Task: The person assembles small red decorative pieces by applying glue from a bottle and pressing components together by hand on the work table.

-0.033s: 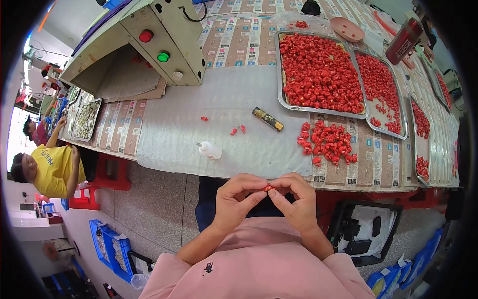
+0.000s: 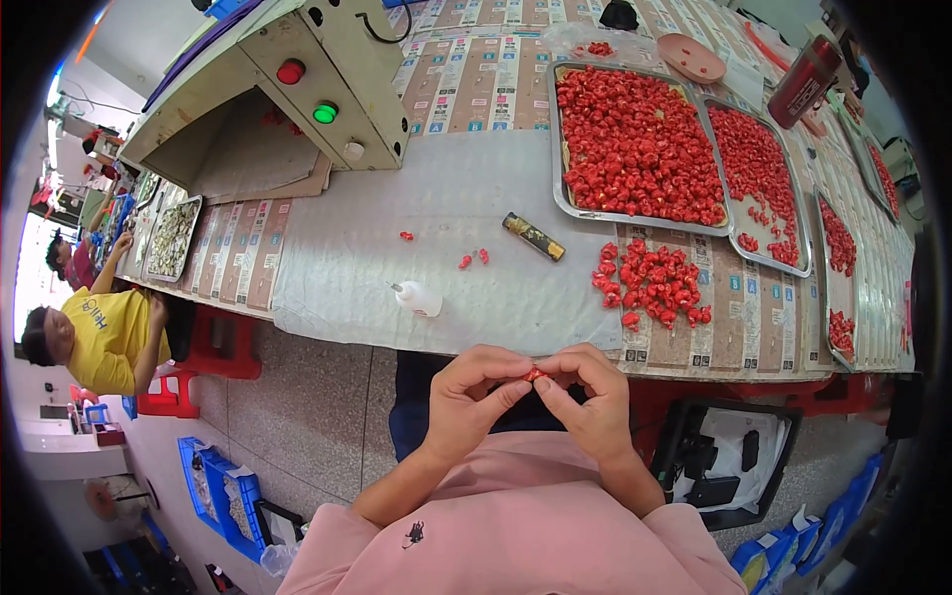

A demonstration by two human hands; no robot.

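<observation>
At the table's near edge, my left hand (image 2: 478, 399) and my right hand (image 2: 587, 400) meet fingertip to fingertip. Both pinch one small red piece (image 2: 535, 374), glossy with a lighter spot; the fingers hide most of it. Ahead on the grey sheet (image 2: 337, 253) stands a small white squeeze bottle (image 2: 417, 298) with a thin nozzle, tilted to the left. A few loose red pieces (image 2: 465, 262) lie beyond it. A black and gold cylinder (image 2: 534, 237) rests farther right. Beside the sheet, a loose heap of similar red pieces (image 2: 662, 283) covers part of the patterned table.
Metal trays of red pieces (image 2: 640, 149) fill the right side, near a dark red flask (image 2: 805, 83) and a pink plate (image 2: 691, 58). A beige machine (image 2: 347, 89) with red and green buttons stands at left. A co-worker in yellow (image 2: 114, 337) sits far left.
The co-worker in yellow has shifted an arm slightly. My hands and the red piece between them look the same.
</observation>
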